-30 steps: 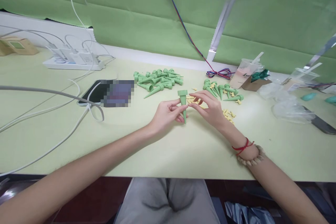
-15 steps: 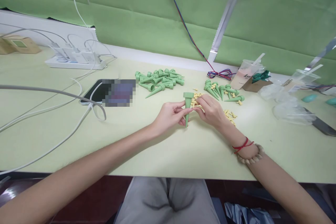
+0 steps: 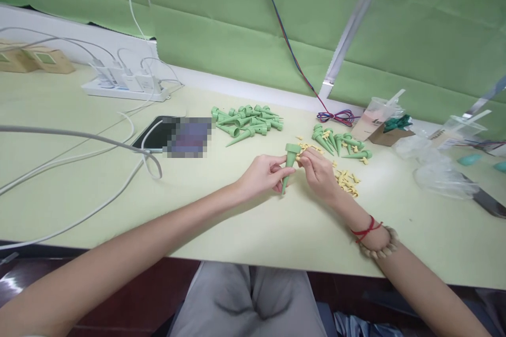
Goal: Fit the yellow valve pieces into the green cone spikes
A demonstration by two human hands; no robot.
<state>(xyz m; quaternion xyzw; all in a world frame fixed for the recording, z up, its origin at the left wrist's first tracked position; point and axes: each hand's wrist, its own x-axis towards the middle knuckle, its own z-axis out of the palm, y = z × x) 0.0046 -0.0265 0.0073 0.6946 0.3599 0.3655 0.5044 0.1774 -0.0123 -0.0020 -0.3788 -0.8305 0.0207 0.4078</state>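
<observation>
The left hand [image 3: 265, 172] pinches a green plastic cone-shaped spike [image 3: 289, 166] between thumb and fingers, holding it nearly upright with its wide open end up and its pointed tip down just above the pale green counter [image 3: 237, 221]. The right hand [image 3: 319, 171] sits just beside it, on the far side of the spike from the left hand, with its fingertips [image 3: 305, 157] gathered in a pinch right at the spike's wide rim; they seem to grip a small yellow plastic piece [image 3: 299, 157], though it is too small to make out clearly. Beyond and close around the right hand lies a scatter of small yellow plastic pieces [image 3: 344, 179] loose on the counter. Farther out past the right hand rests a cluster of green cone spikes with yellow bits fitted to them [image 3: 339, 142], and beyond the left hand, well apart, lies a heap of plain green cone spikes [image 3: 247, 120]. Out past the left hand's wrist side lies a dark flat tablet [image 3: 158, 137] with white cables [image 3: 79, 152] looping over and beside it, and a white power strip [image 3: 126, 89] lies farther back by the green wall sheet. The right wrist wears a red string and a pale bead bracelet [image 3: 377, 239]. Beyond the right hand's outer side are crumpled clear plastic bags [image 3: 438, 174].
</observation>
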